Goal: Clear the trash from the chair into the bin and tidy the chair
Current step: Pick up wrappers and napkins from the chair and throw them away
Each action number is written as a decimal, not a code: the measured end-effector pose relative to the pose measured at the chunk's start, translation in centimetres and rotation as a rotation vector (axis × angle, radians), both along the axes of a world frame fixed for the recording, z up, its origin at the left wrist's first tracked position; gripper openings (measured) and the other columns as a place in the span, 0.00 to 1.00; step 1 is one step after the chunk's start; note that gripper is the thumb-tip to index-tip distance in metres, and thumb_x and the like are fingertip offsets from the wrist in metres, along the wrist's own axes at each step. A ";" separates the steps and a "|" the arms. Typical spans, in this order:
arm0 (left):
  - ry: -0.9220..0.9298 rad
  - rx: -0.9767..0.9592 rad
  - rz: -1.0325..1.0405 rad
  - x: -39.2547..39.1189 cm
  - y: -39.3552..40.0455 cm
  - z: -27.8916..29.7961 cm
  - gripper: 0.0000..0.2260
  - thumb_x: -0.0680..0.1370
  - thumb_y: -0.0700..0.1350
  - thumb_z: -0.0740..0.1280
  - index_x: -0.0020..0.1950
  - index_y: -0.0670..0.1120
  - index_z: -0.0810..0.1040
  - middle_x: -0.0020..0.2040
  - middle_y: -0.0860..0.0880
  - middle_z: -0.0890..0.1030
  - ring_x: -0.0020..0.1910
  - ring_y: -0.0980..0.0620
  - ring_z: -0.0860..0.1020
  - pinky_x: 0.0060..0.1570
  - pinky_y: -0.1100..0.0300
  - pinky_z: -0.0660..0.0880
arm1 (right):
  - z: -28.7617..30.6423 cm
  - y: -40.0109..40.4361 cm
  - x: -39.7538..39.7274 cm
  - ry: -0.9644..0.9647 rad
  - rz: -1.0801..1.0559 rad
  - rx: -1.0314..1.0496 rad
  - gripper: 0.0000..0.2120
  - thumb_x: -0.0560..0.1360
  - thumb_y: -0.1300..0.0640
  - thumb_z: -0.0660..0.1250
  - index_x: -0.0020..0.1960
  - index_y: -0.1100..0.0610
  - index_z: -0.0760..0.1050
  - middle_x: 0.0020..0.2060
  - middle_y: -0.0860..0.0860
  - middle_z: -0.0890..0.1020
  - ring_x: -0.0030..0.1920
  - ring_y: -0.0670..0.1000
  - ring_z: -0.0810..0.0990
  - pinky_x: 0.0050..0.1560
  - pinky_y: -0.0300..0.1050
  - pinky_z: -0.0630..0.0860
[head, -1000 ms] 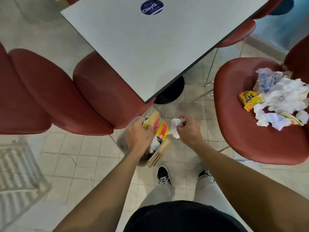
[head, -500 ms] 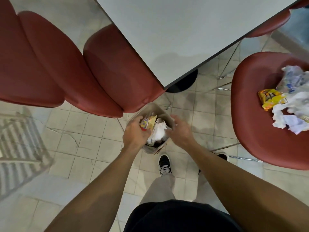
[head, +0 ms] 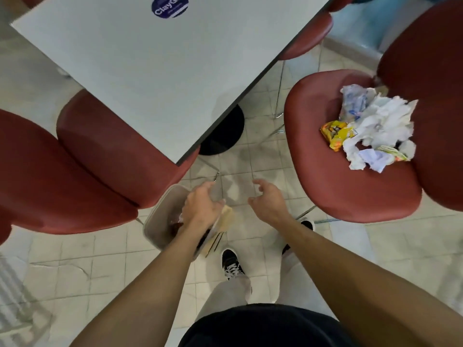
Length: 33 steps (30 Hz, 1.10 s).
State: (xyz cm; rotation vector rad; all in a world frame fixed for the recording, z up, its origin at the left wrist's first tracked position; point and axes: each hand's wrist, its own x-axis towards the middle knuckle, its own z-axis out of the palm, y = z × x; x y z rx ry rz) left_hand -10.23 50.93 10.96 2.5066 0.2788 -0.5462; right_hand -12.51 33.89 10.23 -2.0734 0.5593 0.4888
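Left hand: the left hand [head: 200, 209] hung over the bin [head: 160, 221], fingers relaxed and loosely spread, nothing visibly in them.
Right hand: the right hand [head: 266, 200] floated just beside the bin, above the floor, fingers lightly curled and apart, holding nothing.
Bin: it stood on the floor between the person's feet and the near red chairs, with wrappers and paper inside, largely hidden by the left forearm.
Trash: the pile of trash [head: 370, 128] sat on the chair [head: 338, 176] to the right, well apart from both hands; white crumpled paper, a yellow wrapper [head: 335, 131] on its near side.
Risk, scatter: the pile looked loose and light, so one big grab would likely shed scraps onto the seat or tiles.
Risk, carry: between chair and bin lay open floor; anything slack in the grip could drop there.
Risk, bin: it looked fairly full and a piece leaned past its right rim; stuffing more in might push that out or tip the bin.
Risk, leftovers: small bits near the seat back could get missed, leaving the chair untidy.
Surface: a pale grey table [head: 162, 71] with a dark round sticker [head: 169, 6], on a black base.
Room: pale tiled floor [head: 375, 246], some tiles cracked, more red chairs tucked around the table, and a light blue wall at top right.
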 end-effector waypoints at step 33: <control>0.119 0.048 -0.568 22.1 -45.4 -16.8 0.46 0.66 0.45 0.78 0.77 0.51 0.56 0.76 0.45 0.58 0.75 0.45 0.60 0.71 0.50 0.62 | -17.6 -37.9 10.2 0.199 -0.056 -0.136 0.34 0.74 0.60 0.63 0.76 0.49 0.55 0.73 0.53 0.59 0.69 0.60 0.65 0.58 0.53 0.72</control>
